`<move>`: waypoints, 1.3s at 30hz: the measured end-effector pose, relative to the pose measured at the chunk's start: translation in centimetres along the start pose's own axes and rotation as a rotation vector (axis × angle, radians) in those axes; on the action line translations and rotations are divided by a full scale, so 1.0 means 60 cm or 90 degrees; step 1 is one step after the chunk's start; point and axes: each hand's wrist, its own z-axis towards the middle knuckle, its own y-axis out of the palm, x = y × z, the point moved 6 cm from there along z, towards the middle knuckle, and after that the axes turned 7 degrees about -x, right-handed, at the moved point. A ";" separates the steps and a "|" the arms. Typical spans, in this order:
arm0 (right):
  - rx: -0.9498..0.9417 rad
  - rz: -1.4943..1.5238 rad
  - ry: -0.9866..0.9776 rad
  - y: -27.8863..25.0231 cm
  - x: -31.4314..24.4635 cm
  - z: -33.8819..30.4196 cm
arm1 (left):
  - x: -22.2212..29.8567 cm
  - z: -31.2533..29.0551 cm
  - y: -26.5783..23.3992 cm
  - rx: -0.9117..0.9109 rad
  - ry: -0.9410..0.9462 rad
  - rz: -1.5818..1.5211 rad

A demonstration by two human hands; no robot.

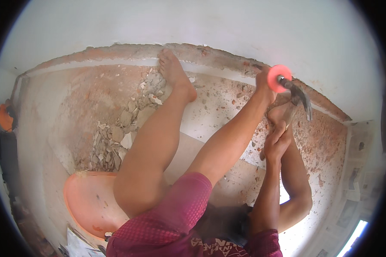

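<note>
My left hand [264,88] is closed around a chisel [273,83] with a round pink hand guard, held low against the wall. Part of a dark tip shows just past my fist, by the broken strip [227,58] along the wall's foot. A claw hammer [305,103] is gripped by its handle in my right hand [277,141]. Its dark metal head appears beside the chisel's struck end; whether they touch I cannot tell. The guard hides some of my left fingers.
Broken plaster and tile rubble [116,132] lies in a heap at the left. A pink basin [83,201] stands nearer, beside my left leg. My bare feet rest near the wall, on either side of the left arm. Dusty debris covers the floor [326,150] at the right.
</note>
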 end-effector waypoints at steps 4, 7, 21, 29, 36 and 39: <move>0.277 -0.365 -0.263 -0.114 0.053 -0.039 | 0.064 -0.050 -0.034 -0.084 0.042 0.229; 0.231 -0.429 -0.314 -0.139 0.069 -0.010 | 0.048 -0.058 -0.048 -0.085 0.030 0.232; 0.028 -0.273 -0.040 0.000 0.112 0.068 | -0.098 0.027 0.031 0.077 -0.130 0.303; 0.093 -0.238 -0.131 -0.110 0.044 0.088 | -0.012 0.004 -0.015 0.125 -0.134 0.515; -0.061 -0.105 -0.018 -0.122 -0.012 -0.009 | 0.009 -0.058 -0.142 -0.179 0.022 0.765; 0.007 -0.043 -0.040 -0.202 0.006 -0.079 | 0.021 -0.109 -0.167 -0.267 0.137 1.246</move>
